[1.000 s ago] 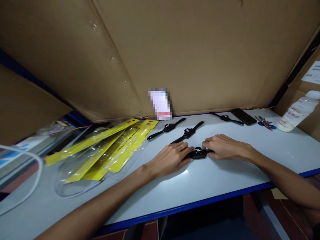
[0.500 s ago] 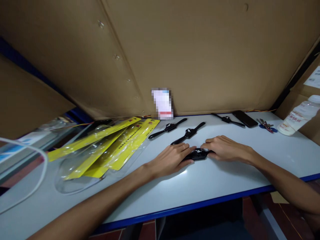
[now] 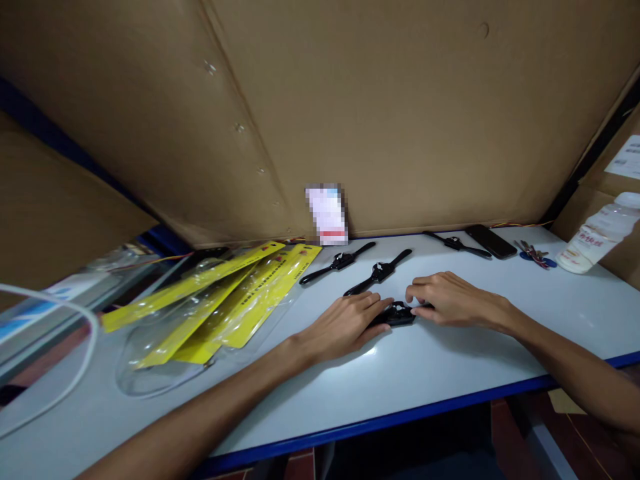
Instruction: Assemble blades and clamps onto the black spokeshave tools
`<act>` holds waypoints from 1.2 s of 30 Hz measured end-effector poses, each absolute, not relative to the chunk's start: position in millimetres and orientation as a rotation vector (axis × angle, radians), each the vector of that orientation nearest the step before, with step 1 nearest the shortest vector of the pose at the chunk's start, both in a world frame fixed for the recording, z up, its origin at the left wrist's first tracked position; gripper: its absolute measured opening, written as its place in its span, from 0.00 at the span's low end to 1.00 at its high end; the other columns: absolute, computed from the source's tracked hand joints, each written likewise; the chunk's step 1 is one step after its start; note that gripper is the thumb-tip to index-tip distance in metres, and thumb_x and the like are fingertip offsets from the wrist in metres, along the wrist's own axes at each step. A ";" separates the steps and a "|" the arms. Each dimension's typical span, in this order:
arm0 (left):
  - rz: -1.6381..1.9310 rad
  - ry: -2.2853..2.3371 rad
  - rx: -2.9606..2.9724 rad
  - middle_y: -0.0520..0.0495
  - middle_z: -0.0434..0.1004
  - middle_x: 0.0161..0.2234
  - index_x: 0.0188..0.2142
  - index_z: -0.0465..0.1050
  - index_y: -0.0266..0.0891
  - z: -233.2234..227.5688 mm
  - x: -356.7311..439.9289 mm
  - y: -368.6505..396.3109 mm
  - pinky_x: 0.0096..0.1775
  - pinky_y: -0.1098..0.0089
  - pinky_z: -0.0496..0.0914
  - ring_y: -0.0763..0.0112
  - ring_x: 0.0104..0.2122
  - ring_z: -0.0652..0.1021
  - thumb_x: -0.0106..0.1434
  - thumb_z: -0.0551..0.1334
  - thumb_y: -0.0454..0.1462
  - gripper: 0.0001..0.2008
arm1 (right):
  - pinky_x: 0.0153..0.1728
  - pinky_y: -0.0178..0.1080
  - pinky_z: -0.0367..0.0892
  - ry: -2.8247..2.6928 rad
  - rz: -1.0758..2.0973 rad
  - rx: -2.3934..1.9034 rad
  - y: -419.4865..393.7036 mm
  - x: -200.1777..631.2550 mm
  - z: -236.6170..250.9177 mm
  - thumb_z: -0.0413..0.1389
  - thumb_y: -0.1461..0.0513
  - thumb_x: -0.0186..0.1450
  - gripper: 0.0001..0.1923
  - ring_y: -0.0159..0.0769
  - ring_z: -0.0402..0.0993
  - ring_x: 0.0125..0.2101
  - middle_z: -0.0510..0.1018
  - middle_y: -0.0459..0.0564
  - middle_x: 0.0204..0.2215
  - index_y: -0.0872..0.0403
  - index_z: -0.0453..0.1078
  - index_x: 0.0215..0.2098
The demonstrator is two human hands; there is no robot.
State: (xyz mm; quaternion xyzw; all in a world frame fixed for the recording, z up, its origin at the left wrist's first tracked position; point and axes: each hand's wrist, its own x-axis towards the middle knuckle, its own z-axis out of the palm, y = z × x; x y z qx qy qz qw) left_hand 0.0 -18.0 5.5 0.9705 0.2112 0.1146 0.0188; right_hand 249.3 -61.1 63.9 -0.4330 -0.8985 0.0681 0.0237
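Observation:
A black spokeshave lies low over the white table in front of me. My left hand is closed round its left handle, the thumb along the near side. My right hand is at the other end, with bent fingers and the thumb about the right handle, which is mostly hidden behind them. Just beyond my left hand rests a second spokeshave. Another spokeshave lies behind that one, and one more spokeshave is at the back right.
Yellow cards in clear plastic packs fan out on the left. A blurred-out lit screen leans on the cardboard wall. A dark phone, keys and a white bottle stand or lie at right. A white cable loops at left.
My right hand's fingers have lifted and loosened slightly at the spokeshave's right end, showing a gap between forefinger and thumb. My left hand keeps its hold. The view has tilted slightly.

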 end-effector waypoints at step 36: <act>0.345 0.675 3.082 0.46 0.77 0.40 0.44 0.65 0.39 7.6 3.7 -21.8 0.36 0.63 0.71 0.62 0.37 0.78 0.75 0.54 0.43 0.10 | 0.30 0.38 0.54 -2.715 0.090 -1.297 -63.3 238.2 50.5 0.56 0.62 0.71 0.06 0.36 0.72 0.30 0.81 0.50 0.38 0.54 0.71 0.45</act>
